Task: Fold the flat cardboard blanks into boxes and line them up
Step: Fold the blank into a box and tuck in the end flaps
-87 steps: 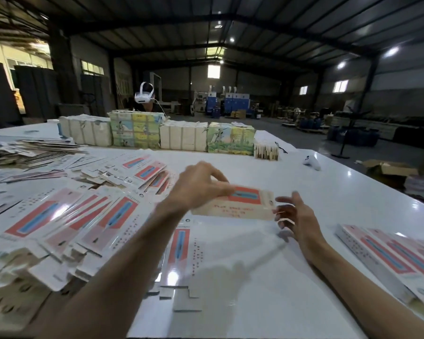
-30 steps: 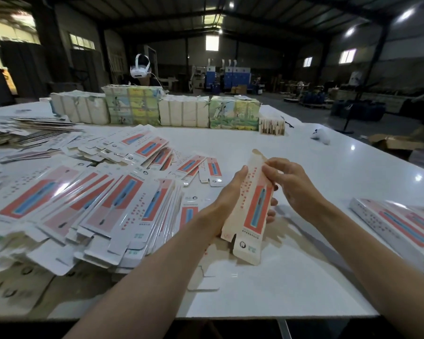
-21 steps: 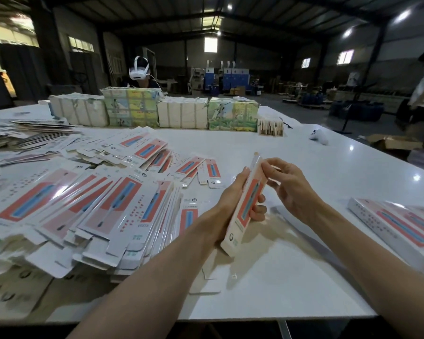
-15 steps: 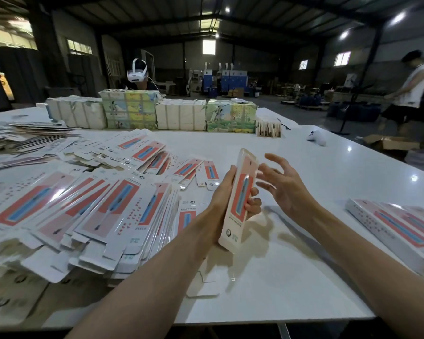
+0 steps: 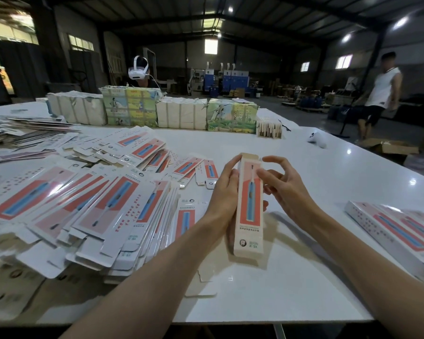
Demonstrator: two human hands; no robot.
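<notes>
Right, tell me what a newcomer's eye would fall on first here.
First the slim red-and-blue box, held upright over the middle of the white table by the left hand, with the fingers of the right hand spread beside its top end. Next, the sprawling heap of flat blanks covering the table's left side. Then the row of finished boxes at the right edge.

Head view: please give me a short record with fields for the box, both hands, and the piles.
box: upright above the table, printed face to camera
left hand: grips box's left side
right hand: fingers relaxed, one touching box's right edge
flat blanks: pile spread on the left
finished boxes: lying at right edge
</notes>
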